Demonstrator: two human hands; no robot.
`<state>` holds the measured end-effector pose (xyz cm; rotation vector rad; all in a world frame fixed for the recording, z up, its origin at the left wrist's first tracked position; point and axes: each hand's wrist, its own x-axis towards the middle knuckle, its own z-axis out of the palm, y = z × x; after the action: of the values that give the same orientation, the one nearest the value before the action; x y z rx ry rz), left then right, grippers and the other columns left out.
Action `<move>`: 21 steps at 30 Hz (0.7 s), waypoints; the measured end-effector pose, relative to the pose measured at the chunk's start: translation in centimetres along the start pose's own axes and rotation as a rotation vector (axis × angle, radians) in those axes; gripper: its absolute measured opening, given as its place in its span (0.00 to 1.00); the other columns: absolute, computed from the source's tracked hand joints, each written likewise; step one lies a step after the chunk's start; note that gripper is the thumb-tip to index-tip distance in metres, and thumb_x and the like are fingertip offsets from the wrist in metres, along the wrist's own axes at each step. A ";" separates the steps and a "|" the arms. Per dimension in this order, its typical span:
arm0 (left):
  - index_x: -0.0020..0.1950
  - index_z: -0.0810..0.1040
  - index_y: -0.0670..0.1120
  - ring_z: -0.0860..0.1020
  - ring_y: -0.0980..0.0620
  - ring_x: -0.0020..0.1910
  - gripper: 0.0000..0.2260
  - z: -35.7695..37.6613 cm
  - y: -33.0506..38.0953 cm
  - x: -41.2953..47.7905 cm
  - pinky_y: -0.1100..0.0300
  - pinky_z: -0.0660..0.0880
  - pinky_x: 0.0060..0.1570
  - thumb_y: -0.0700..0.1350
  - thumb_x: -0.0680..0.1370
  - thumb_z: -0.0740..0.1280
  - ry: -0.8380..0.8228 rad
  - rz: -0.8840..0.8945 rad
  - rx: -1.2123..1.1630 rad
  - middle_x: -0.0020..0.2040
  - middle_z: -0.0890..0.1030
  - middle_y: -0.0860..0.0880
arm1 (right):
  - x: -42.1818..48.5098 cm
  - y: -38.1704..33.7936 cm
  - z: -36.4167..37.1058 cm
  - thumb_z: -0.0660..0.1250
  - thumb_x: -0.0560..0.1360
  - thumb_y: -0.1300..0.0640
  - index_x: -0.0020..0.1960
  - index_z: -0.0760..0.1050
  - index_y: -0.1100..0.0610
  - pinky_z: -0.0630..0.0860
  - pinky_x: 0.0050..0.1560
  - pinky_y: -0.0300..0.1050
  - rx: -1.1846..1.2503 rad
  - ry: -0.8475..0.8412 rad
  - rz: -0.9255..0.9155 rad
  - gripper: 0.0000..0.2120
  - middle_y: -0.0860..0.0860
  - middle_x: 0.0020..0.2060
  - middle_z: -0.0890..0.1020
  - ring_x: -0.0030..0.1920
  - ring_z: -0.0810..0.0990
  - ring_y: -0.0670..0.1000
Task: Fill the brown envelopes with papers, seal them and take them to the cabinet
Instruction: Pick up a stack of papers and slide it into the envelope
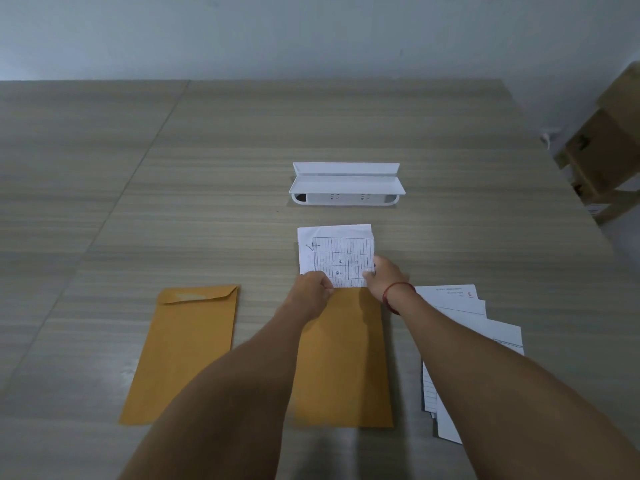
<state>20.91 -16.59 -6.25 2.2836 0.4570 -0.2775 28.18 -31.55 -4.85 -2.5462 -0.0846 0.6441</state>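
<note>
A brown envelope [346,358] lies flat in front of me with its mouth at the far end. White papers with a hand-drawn grid [336,252] stick out of that mouth. My left hand [310,289] pinches the envelope's mouth at its left corner. My right hand [382,273] grips the papers' right edge just above the opening; a red band circles that wrist. A second brown envelope [183,351] lies to the left with its flap folded down. A loose pile of white papers [464,327] sits to the right, partly under my right forearm.
A white socket box with a raised lid [346,188] is set into the wooden table [207,168] beyond the papers. Cardboard boxes on a wooden stand [609,147] are past the table's right edge. A pale wall runs behind.
</note>
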 end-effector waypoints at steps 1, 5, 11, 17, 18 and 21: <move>0.44 0.77 0.45 0.75 0.51 0.46 0.03 0.0 0.0 0.0 0.58 0.73 0.46 0.41 0.77 0.65 -0.026 -0.013 -0.013 0.47 0.78 0.47 | 0.1 0.0 -0.1 0.57 0.81 0.55 0.60 0.72 0.56 0.64 0.63 0.50 -0.011 -0.005 -0.008 0.11 0.52 0.59 0.79 0.61 0.75 0.57; 0.48 0.78 0.45 0.75 0.52 0.47 0.04 -0.4 0.4 0.5 0.61 0.71 0.45 0.43 0.77 0.65 -0.126 -0.060 -0.047 0.50 0.78 0.48 | 0.5 0.5 0.1 0.56 0.80 0.57 0.59 0.72 0.54 0.63 0.58 0.48 -0.027 0.019 -0.013 0.10 0.50 0.59 0.80 0.61 0.74 0.56; 0.44 0.75 0.44 0.76 0.49 0.47 0.08 -0.6 0.6 0.9 0.58 0.72 0.48 0.46 0.80 0.62 -0.217 -0.021 0.064 0.49 0.79 0.46 | -0.4 0.5 0.2 0.57 0.80 0.58 0.55 0.71 0.53 0.64 0.66 0.51 0.009 0.023 -0.002 0.06 0.52 0.58 0.79 0.60 0.75 0.57; 0.47 0.78 0.42 0.75 0.46 0.55 0.10 0.0 0.0 0.5 0.53 0.72 0.54 0.46 0.80 0.62 -0.139 0.014 0.093 0.52 0.81 0.43 | -0.4 0.1 -0.1 0.59 0.79 0.54 0.60 0.72 0.51 0.70 0.64 0.55 0.086 -0.065 -0.009 0.11 0.52 0.58 0.79 0.60 0.75 0.58; 0.47 0.78 0.41 0.75 0.45 0.55 0.10 0.0 0.1 0.6 0.53 0.72 0.55 0.46 0.80 0.62 -0.124 0.024 0.097 0.52 0.81 0.44 | -0.5 -0.1 -0.3 0.58 0.80 0.54 0.61 0.72 0.52 0.70 0.64 0.54 0.076 -0.062 -0.007 0.11 0.51 0.58 0.79 0.60 0.75 0.58; 0.48 0.80 0.40 0.76 0.44 0.55 0.10 -0.4 0.4 1.0 0.51 0.72 0.58 0.44 0.79 0.62 -0.052 0.065 0.133 0.51 0.82 0.44 | -0.5 0.0 -0.2 0.59 0.79 0.54 0.58 0.73 0.55 0.71 0.63 0.53 0.028 -0.092 0.011 0.10 0.53 0.56 0.79 0.59 0.75 0.58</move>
<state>21.97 -16.27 -6.03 2.4096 0.3457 -0.3424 27.83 -31.70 -4.53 -2.4914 -0.0922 0.7609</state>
